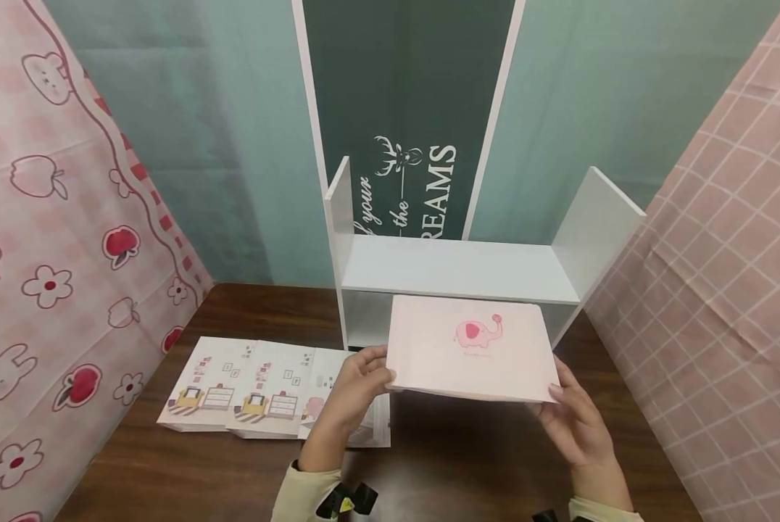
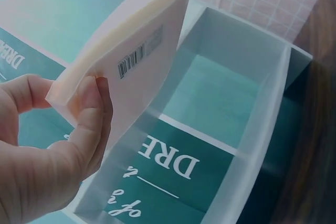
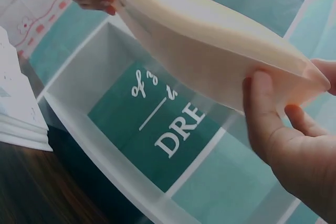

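Note:
Both hands hold up a pale pink notebook (image 1: 422,348) with a pink elephant on its cover, in front of the white shelf (image 1: 455,268). At its left end, my left hand (image 1: 354,388) pinches the near corner between thumb and fingers. The right hand (image 1: 579,420) grips the opposite end, thumb near the corner. A barcode (image 2: 136,59) shows on the notebook's back in the left wrist view. Seen from the right wrist, the cream page edges (image 3: 210,19) bulge slightly between the covers.
Left of the shelf, several white printed booklets (image 1: 207,384) lie in overlapping stacks on the dark wooden table (image 1: 129,464). Tall side panels (image 1: 599,225) rise at the shelf's ends. Patterned pink cloth (image 1: 736,304) hangs on both sides, with a green curtain (image 1: 194,145) behind.

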A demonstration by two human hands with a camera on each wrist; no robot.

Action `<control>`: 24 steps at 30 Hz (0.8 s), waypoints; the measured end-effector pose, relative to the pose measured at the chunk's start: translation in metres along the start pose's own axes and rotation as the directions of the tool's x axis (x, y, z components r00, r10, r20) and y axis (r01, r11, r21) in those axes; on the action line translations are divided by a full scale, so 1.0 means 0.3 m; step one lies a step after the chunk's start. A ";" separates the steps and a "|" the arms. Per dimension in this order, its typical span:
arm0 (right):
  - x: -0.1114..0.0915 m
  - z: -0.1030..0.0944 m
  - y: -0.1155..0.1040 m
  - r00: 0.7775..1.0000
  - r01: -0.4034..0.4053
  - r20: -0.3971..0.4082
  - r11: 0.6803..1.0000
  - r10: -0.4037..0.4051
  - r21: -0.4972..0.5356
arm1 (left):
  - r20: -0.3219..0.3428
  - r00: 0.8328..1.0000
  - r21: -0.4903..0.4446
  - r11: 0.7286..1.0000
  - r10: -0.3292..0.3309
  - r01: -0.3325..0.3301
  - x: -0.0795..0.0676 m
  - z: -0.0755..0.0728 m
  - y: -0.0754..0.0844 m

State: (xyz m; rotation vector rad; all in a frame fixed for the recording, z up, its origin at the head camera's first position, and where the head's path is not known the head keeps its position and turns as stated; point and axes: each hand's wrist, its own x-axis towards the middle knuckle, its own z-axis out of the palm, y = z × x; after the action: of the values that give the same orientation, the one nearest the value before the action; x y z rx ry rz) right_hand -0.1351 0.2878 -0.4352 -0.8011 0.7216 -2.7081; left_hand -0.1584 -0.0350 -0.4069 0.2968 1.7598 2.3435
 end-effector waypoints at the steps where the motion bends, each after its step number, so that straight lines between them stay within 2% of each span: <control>1: 0.002 0.004 0.002 1.000 0.009 -0.008 1.000 -0.009 -0.010 | 0.008 1.000 -0.007 1.000 0.010 -0.010 0.001 -0.001 0.006; 6: 0.021 0.021 0.005 0.998 0.045 -0.052 0.999 -0.045 -0.015 | 0.022 0.999 -0.019 0.999 0.047 -0.047 0.012 0.000 0.037; 14: 0.056 0.045 -0.015 0.995 0.053 -0.089 0.998 -0.052 0.017 | 0.031 0.998 -0.019 0.999 0.051 -0.050 0.035 0.005 0.075; 24: 0.112 0.074 -0.051 0.990 0.009 -0.140 0.998 -0.001 0.058 | 0.069 0.997 0.021 0.999 0.028 -0.030 0.063 0.006 0.148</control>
State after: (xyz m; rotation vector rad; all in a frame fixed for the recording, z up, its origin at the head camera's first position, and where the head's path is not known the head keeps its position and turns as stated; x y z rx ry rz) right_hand -0.1515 0.2806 -0.3961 -0.6056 0.6656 -2.7975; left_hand -0.1776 -0.0403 -0.3628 0.4037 1.7619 2.3061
